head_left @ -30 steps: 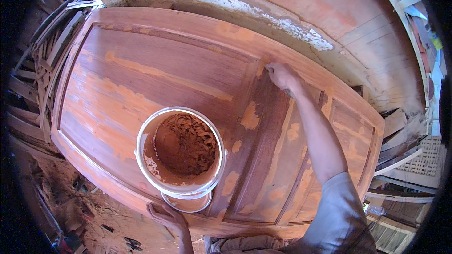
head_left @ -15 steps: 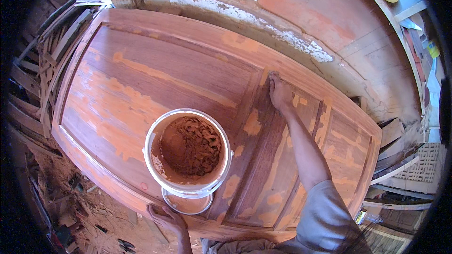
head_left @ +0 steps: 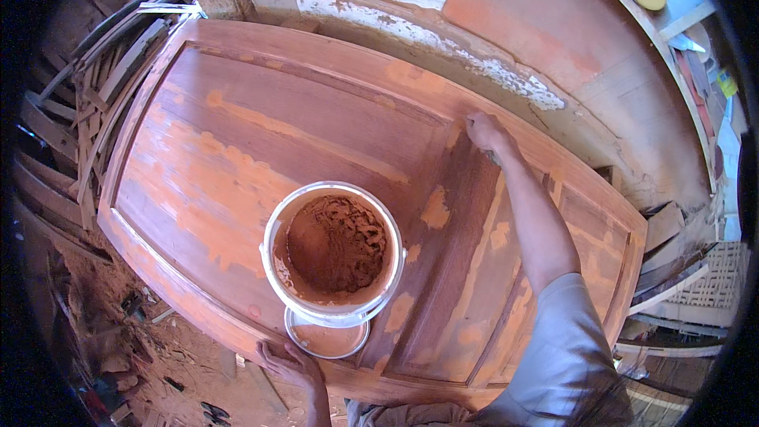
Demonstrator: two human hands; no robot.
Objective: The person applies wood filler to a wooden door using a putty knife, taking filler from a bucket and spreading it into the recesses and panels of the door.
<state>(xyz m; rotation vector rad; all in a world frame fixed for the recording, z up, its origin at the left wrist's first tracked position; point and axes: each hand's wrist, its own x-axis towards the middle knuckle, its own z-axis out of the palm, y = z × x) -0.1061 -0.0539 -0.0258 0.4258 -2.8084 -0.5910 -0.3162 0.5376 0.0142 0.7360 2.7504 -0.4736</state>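
A wooden panelled door lies flat before me, blotched with orange-brown filler patches. On it stands a white bucket holding thick reddish-brown paste. A round paste-smeared lid shows beside the bucket's near side. My right hand is closed at the far end of a crosswise rail, close to the door's far edge. Whatever its curled fingers hold is hidden. My left hand rests with fingers apart on the near edge, just left of the lid.
Wood offcuts are piled at the left. A stained wall rises behind the door. Sawdust and scraps cover the floor at lower left. A shelf edge with bottles curves along the right, above more boards.
The whole view has shifted slightly, so door and bucket sit further right. My right hand stays near the rail's far end, its wrist turned differently. My left hand stays on the near edge.
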